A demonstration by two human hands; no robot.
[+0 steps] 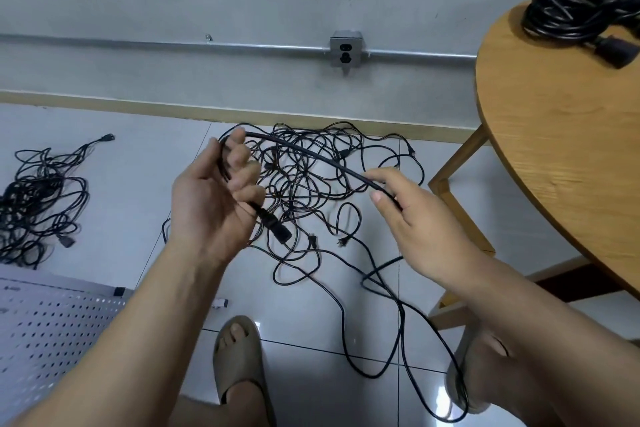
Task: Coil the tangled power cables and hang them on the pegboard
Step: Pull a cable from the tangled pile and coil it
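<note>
The left hand (214,198) has its fingers curled around the black cable (311,153) near its plug (277,230). The right hand (419,218) pinches the same cable above the tangle (301,184) on the floor (138,166).

left hand (214,191): palm up, fingers (242,152) curled round cable (311,155) | right hand (412,215): thumb and fingers pinching it

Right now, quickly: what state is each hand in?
Left hand: closed, fingers curled round the black cable.
Right hand: closed, pinching the same cable.
</note>
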